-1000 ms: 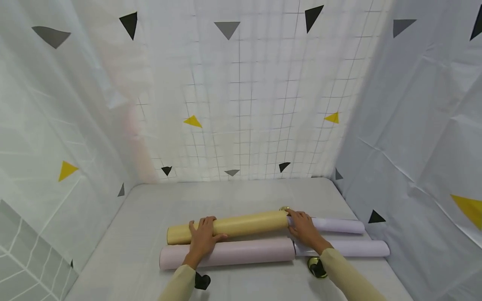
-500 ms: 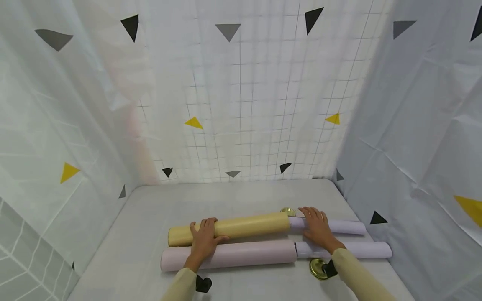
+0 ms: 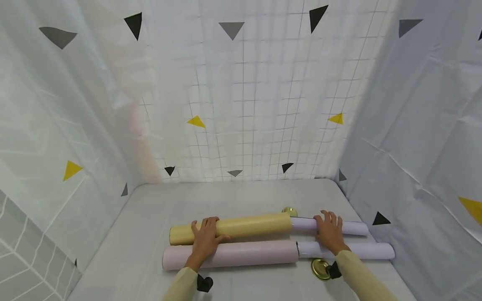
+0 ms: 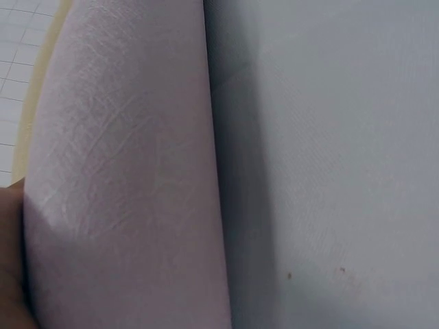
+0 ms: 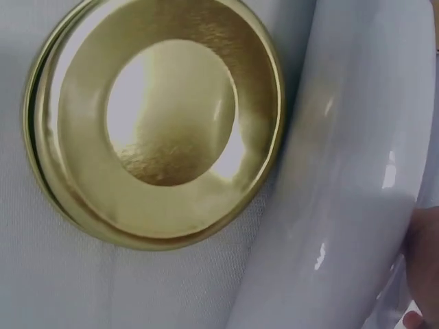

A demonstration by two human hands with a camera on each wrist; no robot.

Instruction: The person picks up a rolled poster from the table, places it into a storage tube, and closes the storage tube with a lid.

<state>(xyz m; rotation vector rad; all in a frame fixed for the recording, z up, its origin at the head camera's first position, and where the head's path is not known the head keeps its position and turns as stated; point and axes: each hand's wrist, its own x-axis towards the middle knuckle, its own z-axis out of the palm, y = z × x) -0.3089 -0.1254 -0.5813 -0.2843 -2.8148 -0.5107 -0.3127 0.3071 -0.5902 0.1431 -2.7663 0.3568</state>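
Left hand (image 3: 205, 240): laid across the yellow tube (image 3: 230, 228), fingers curled over its top, thumb along the near side, gripping at a point near the tube's left end. Heel of hand resting on the pink tube (image 3: 230, 255) just in front.

Right hand (image 3: 330, 233): placed palm-down on the far white roll (image 3: 329, 227), fingers spread and fairly straight, pressing rather than clasping. Wrist crossing over the near white roll (image 3: 346, 250).

Far white roll: protruding from the right end of the yellow tube. Near white roll: protruding likewise from the right end of the pink tube. Both tubes lying parallel, side by side and touching, on the grey surface (image 3: 241, 196).

Gold cap (image 3: 319, 268): flat on the surface, just in front of the near white roll, beside the right wrist; touching that roll in the right wrist view. Second gold cap (image 3: 289, 211): behind the yellow tube's right end, partly hidden.
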